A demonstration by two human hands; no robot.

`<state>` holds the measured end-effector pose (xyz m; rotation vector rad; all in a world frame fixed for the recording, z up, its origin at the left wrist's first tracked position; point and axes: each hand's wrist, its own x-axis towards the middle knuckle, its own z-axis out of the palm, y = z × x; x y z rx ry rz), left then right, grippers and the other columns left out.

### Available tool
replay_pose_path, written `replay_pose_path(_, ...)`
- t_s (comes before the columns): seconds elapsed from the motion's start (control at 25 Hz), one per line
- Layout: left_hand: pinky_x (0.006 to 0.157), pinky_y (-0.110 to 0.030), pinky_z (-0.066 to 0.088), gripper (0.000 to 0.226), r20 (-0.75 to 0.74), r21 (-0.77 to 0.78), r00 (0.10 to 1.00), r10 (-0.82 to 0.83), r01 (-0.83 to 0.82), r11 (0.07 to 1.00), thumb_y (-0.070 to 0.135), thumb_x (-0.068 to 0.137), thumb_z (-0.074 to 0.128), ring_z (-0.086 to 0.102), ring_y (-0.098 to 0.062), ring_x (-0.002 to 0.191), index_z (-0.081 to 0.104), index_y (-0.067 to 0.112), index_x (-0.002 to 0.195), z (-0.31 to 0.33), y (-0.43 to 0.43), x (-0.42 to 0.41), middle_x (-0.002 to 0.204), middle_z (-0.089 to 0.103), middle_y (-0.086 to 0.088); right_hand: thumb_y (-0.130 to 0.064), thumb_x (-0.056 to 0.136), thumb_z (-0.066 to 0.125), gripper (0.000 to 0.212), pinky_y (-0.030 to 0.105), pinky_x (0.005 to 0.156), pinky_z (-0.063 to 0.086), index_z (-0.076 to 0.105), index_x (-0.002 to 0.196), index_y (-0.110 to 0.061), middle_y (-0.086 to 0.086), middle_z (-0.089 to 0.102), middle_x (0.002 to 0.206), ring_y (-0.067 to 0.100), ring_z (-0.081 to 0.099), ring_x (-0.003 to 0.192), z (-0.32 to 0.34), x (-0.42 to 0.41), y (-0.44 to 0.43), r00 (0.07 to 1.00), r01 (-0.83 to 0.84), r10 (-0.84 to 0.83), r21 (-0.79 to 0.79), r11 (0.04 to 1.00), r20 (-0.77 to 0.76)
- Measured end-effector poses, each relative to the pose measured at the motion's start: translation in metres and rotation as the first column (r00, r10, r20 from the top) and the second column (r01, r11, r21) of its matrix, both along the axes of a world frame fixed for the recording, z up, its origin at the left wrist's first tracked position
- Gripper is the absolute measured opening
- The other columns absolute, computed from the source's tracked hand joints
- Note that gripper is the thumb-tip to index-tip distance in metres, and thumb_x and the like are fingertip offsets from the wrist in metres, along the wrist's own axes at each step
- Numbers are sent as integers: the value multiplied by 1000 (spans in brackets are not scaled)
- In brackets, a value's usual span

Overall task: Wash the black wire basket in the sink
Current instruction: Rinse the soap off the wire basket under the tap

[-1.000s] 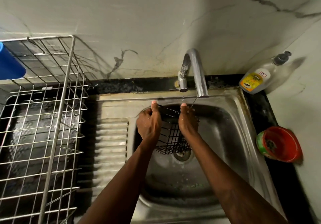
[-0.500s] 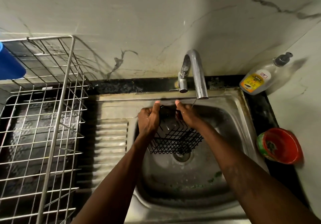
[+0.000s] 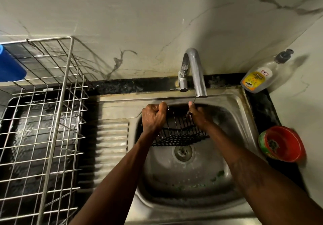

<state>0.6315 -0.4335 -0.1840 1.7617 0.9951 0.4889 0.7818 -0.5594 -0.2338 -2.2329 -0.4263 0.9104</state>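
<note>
The black wire basket (image 3: 181, 134) hangs tilted inside the sink (image 3: 183, 181), toward the bowl's 12 o'clock side, with its mesh bottom just above the drain (image 3: 183, 152). The left hand (image 3: 153, 118) grips its 9 o'clock edge, fingers curled tight round the wire and thumb on top. The right hand (image 3: 199, 116) holds the 3 o'clock edge with the thumb pressed on the rim; its other fingers are hidden from us, so we cannot tell how they lie.

The tap (image 3: 197, 74) stands at the basket's 12 o'clock, its spout just over the right thumb. We cannot tell whether water is running.

We judge this to be the rinsing step, with the basket held up to the spout. The next move calls for turning the basket under the spout so every side is reached, with both grips kept firm on wet wire.

On the bench (image 3: 262, 106), a soap bottle (image 3: 257, 79) lies at 2 o'clock and a red bowl (image 3: 283, 144) at 3 o'clock. A steel dish rack (image 3: 52, 120) stands at 9 o'clock.
</note>
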Motion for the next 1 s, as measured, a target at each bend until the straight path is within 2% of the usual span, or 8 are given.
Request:
replay_pose_path(0.12,44,-27,28,57,-36,27,999,15,-14,1000,30,101,53,31,-11,39,42,14,47,-2,7,0,42,36,5,-80,92,27,83,47,82,58,68,80,-9,16,69,78,32,68,80,1,-21,9,998,37,-42,96,995,53)
replay_pose_path(0.28,45,-33,37,55,-41,12,998,43,-43,999,29,98,54,38,-11,41,48,2,50,-3,12,6,43,45,2,-47,108,33,51,34,69,50,62,77,-20,1,64,70,16,64,69,45,-61,38,939,-225,111,338,914,325)
replay_pose_path(0.44,46,-30,32,55,22,-81,998,64,-62,995,35,98,60,38,-16,43,50,6,52,-14,5,-5,46,43,1,-76,96,22,74,39,81,50,60,68,-19,7,67,76,25,66,81,17,-15,-10,978,-85,85,-9,996,190)
replay_pose_path(0.6,58,-31,52,43,42,-182,991,131,-121,976,41,104,56,62,-13,58,66,16,70,-29,7,-21,63,64,3,-57,106,21,68,36,76,45,59,68,-16,9,63,75,26,61,77,16,-10,-14,895,-98,210,-285,954,395)
replay_pose_path(0.72,66,-36,58,56,-248,156,955,-164,206,966,60,103,44,70,-18,67,74,16,82,-33,10,-23,70,73,-2,-46,108,24,58,33,71,33,48,62,-20,0,44,59,22,54,66,34,-29,3,725,-147,390,-425,893,567)
replay_pose_path(0.76,72,-37,58,57,-425,298,888,-177,321,899,59,103,41,71,-24,72,75,16,87,-30,5,-16,75,74,-6,-45,108,25,57,32,68,32,48,62,-20,-1,44,58,21,57,65,41,-34,11,677,-155,429,-454,878,598)
replay_pose_path(0.84,80,-41,52,51,-494,425,860,-126,365,828,46,107,37,72,-33,82,74,15,91,-25,-14,6,84,76,-11,-44,108,27,57,31,65,33,62,71,-18,1,57,65,21,60,67,56,-42,26,637,-162,478,-502,850,604)
replay_pose_path(1.0,68,-35,54,52,-186,-29,982,40,-46,999,42,106,50,68,-28,67,62,18,60,-16,-41,36,66,69,-5,-49,107,29,49,30,66,38,66,84,-26,-4,56,69,16,59,70,89,-37,30,574,-305,500,-397,866,648)
